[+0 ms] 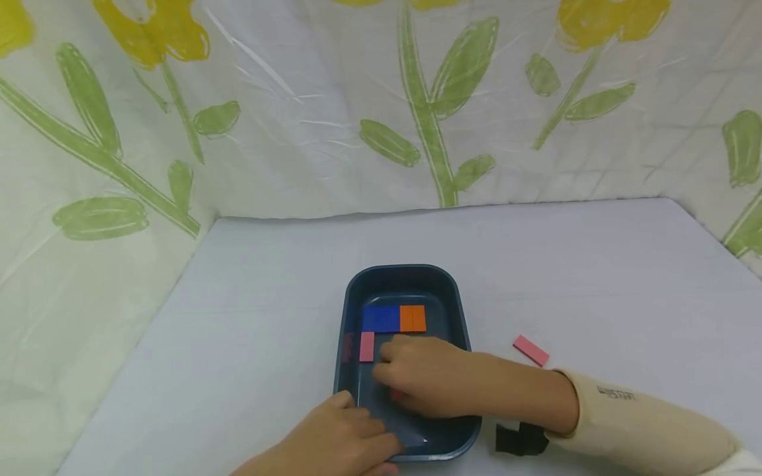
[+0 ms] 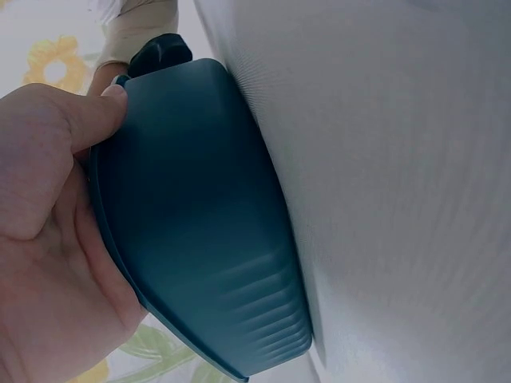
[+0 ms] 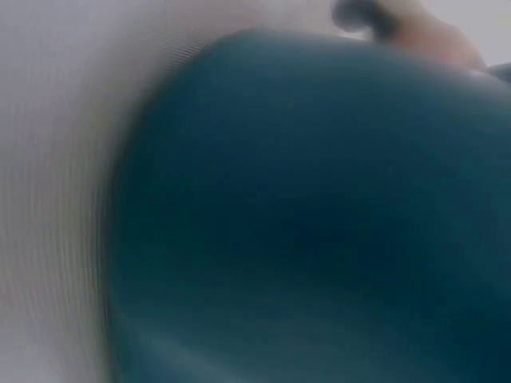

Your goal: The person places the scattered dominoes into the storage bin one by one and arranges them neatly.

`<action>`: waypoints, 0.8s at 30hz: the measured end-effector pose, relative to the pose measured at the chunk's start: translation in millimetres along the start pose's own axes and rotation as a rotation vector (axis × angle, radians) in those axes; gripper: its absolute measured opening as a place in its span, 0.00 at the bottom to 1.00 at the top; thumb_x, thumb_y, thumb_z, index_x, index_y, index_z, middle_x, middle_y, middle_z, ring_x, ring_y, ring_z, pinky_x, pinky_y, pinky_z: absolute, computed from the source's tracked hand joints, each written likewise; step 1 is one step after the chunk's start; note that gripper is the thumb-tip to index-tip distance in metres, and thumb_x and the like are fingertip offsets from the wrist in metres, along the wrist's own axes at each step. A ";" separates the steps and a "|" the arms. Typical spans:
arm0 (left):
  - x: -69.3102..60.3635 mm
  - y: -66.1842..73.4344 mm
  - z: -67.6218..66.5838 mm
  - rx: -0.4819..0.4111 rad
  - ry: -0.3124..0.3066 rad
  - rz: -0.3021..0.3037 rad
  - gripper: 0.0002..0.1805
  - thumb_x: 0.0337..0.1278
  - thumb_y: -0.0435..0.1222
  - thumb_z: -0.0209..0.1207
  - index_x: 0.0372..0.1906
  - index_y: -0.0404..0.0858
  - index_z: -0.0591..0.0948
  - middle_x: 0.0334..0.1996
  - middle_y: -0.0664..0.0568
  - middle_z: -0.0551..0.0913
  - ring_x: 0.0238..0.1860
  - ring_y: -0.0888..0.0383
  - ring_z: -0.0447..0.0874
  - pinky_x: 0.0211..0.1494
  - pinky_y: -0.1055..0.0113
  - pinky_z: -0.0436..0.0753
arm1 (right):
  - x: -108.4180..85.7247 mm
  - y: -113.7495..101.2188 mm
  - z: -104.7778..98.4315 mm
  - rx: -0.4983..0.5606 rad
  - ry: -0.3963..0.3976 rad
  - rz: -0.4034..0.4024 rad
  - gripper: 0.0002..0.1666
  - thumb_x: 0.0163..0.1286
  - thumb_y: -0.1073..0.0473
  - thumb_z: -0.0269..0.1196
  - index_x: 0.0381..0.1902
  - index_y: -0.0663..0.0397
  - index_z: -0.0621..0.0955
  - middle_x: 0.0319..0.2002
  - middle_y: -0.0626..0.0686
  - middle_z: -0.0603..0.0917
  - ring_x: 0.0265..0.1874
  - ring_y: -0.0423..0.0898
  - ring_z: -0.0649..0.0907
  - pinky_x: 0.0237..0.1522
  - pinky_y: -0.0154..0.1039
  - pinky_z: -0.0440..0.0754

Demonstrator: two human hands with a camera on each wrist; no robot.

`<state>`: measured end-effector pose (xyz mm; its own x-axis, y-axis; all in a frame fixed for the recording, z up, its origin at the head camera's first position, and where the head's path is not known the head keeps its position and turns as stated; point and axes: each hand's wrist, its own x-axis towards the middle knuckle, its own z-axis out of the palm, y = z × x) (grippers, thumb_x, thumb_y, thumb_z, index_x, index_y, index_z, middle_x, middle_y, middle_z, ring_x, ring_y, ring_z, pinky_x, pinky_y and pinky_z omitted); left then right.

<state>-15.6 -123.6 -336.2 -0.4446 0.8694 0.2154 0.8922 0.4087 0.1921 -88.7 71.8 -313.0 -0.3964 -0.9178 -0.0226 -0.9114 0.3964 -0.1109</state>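
Note:
A deep dark-blue tray stands on the white table. My left hand grips its near-left rim, the thumb outside the tray wall in the left wrist view. My right hand reaches down inside the tray, fingers curled, pinching a pinkish-red tile that is mostly hidden under it. Ahead of that hand, blue tiles and orange tiles lie in a row, edge to edge. One pink tile lies just below the blue ones. In the right wrist view the blurred tray wall fills most of the frame.
Another pink tile lies on the table, right of the tray and beyond the right forearm. A black strap shows below the right wrist. A white curtain with painted flowers hangs behind the table and along its sides.

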 end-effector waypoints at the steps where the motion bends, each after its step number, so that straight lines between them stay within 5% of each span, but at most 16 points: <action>1: 0.1 0.1 0.1 0.001 0.004 0.002 0.10 0.73 0.45 0.55 0.36 0.50 0.84 0.20 0.66 0.73 0.22 0.73 0.66 0.29 0.79 0.54 | 1.3 -0.3 1.4 0.001 -0.003 -0.003 0.11 0.67 0.54 0.69 0.45 0.50 0.87 0.34 0.44 0.83 0.32 0.37 0.77 0.38 0.26 0.76; 12: -0.1 0.9 0.0 -0.006 0.004 0.006 0.10 0.73 0.45 0.55 0.37 0.50 0.84 0.20 0.66 0.74 0.22 0.73 0.67 0.30 0.79 0.54 | -1.4 -0.6 6.8 0.010 0.001 -0.016 0.14 0.66 0.50 0.70 0.47 0.47 0.85 0.38 0.44 0.82 0.34 0.37 0.75 0.39 0.28 0.75; 20: 0.8 -1.4 -1.5 0.002 0.021 0.042 0.09 0.73 0.44 0.55 0.35 0.50 0.82 0.20 0.67 0.72 0.22 0.73 0.65 0.30 0.78 0.53 | -23.5 -8.1 2.7 0.042 0.110 -0.126 0.13 0.65 0.49 0.70 0.44 0.47 0.85 0.37 0.41 0.82 0.33 0.34 0.76 0.36 0.25 0.73; 24: 0.5 -2.3 -0.6 0.019 0.025 0.057 0.07 0.72 0.44 0.56 0.36 0.51 0.81 0.21 0.67 0.71 0.22 0.73 0.64 0.30 0.78 0.52 | -26.3 -12.3 1.0 0.064 0.065 -0.146 0.12 0.67 0.50 0.69 0.45 0.48 0.86 0.38 0.42 0.84 0.34 0.33 0.77 0.40 0.24 0.74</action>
<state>-17.9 -124.2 -335.9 -0.3943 0.8846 0.2492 0.9176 0.3638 0.1604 -66.9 91.0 -312.0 -0.2681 -0.9614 0.0627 -0.9518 0.2542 -0.1717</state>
